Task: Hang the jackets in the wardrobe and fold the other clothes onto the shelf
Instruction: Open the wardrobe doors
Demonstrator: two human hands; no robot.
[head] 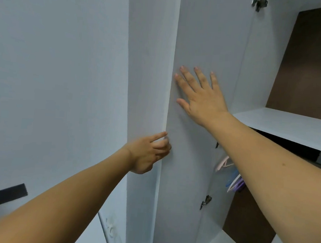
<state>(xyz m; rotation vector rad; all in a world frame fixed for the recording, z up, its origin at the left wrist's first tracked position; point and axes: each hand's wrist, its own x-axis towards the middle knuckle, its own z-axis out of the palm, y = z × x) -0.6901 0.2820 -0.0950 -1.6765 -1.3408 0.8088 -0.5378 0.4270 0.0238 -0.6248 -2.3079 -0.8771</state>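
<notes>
The grey wardrobe door [198, 39] stands open, with its inner face towards me. My right hand [200, 97] presses flat on that face, fingers straight and spread. Lower down, my left hand [148, 154] is at the door's free edge, its index finger stretched along the edge and the other fingers curled round onto the inner face. Inside the wardrobe, to the right, is a white shelf [287, 127] with a dark brown back panel [313, 65] above it. No jackets or other clothes are in view.
Several plastic hangers [231, 176], pink, blue, purple and white, hang below the shelf, partly hidden by my right forearm. Metal hinges [205, 201] sit along the door's right side. A pale wall [55, 68] fills the left, with a white cable [104, 230] low down.
</notes>
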